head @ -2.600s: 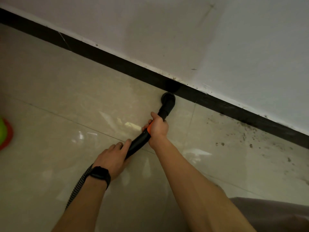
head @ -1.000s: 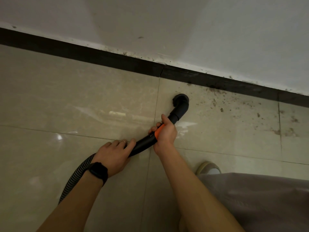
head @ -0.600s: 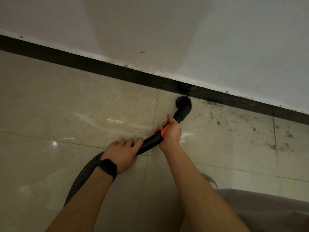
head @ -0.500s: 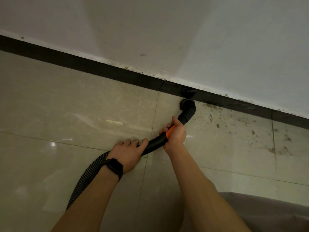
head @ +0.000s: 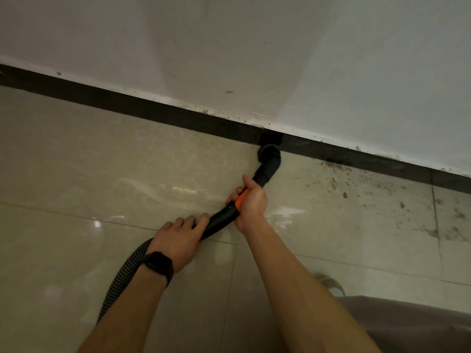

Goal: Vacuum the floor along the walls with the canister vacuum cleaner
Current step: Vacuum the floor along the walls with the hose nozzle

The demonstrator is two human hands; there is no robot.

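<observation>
The black vacuum nozzle (head: 269,159) has its round mouth down on the floor, touching the dark baseboard (head: 153,110). My right hand (head: 251,200) grips the curved black handle at its orange band (head: 239,200), just behind the nozzle. My left hand (head: 178,235), a black watch on its wrist, holds the handle's lower end where the ribbed hose (head: 119,276) begins. The hose runs down to the lower left, out of view. The canister itself is not in view.
Dark crumbs and dirt (head: 397,200) are scattered over the beige tiles to the right of the nozzle, along the baseboard. A white wall (head: 280,59) rises above it. My knee in grey cloth (head: 407,324) and a shoe tip (head: 328,284) are at the lower right.
The nozzle has moved forward from the open tile up against the baseboard and a little to the right, both hands moving with it. Neither grip has changed.
</observation>
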